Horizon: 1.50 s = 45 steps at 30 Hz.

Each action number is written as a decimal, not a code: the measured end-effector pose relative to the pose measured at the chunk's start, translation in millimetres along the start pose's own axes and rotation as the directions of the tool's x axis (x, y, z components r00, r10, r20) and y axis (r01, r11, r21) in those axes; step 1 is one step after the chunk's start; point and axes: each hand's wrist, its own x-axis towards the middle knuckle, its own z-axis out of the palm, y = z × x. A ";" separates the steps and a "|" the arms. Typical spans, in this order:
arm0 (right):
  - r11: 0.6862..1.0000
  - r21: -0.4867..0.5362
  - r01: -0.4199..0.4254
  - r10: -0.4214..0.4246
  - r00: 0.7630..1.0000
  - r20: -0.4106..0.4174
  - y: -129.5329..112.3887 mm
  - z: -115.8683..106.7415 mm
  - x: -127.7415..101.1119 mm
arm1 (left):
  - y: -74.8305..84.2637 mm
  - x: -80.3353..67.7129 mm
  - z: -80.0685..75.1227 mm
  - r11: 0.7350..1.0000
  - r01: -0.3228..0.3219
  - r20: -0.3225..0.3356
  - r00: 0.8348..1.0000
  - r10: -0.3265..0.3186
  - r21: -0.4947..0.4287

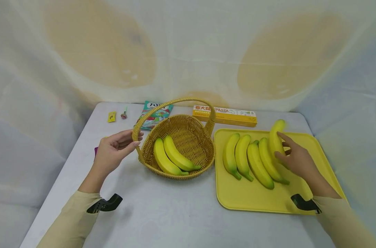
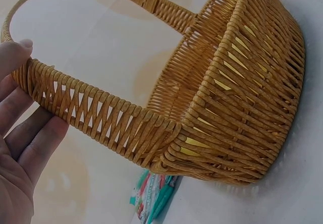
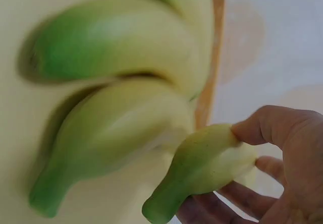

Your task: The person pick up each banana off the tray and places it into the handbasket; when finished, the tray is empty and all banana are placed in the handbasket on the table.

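While left hand (image 1: pixel 110 150) curls fingers round basket handle (image 1: pixel 188 99), right hand (image 1: pixel 297 158) clamps fingers on a banana (image 1: pixel 275 139) above tray (image 1: pixel 243 201), near counter's (image 1: pixel 175 217) far-right corner; fingertip hold could drop it onto neighbouring bananas (image 1: pixel 259 167).

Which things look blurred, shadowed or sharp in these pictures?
Right wrist view: an unheld curved yellow-green banana looks blurred, dark shadow along its edge; left wrist view: brown woven wicker basket mostly sharp; head view: soft shadows on the white table.

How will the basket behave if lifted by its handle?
The basket is probably light for its size, given the open weave. It may tilt toward the near side, where its two bananas lie. Its arched handle looks fairly stiff.
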 end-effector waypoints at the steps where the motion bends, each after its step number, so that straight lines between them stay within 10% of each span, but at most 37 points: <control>1: 1.000 -0.005 0.024 -0.024 1.000 0.001 -7.1 -1.4 -2.7 | 0.4 -0.3 -0.1 1.000 0.000 0.000 1.000 0.000 0.001; 9: 0.982 0.019 0.189 -0.190 0.980 0.055 -61.1 -9.0 -20.9 | -0.3 -1.1 -0.3 1.000 0.006 -0.005 1.000 -0.006 -0.002; 16: 0.922 0.110 0.372 -0.385 0.909 0.157 -100.1 -5.6 -29.1 | 0.4 -1.2 0.0 1.000 0.010 -0.006 1.000 -0.010 0.003; 28: 0.853 0.173 0.492 -0.521 0.815 0.255 -169.6 26.3 12.7 | 0.0 0.3 0.4 1.000 0.003 -0.005 1.000 -0.003 0.001; 45: 0.913 -0.019 0.408 -0.365 0.837 0.408 -220.6 107.9 84.6 | 1.0 -1.7 5.3 0.999 -0.007 0.006 1.000 0.008 -0.040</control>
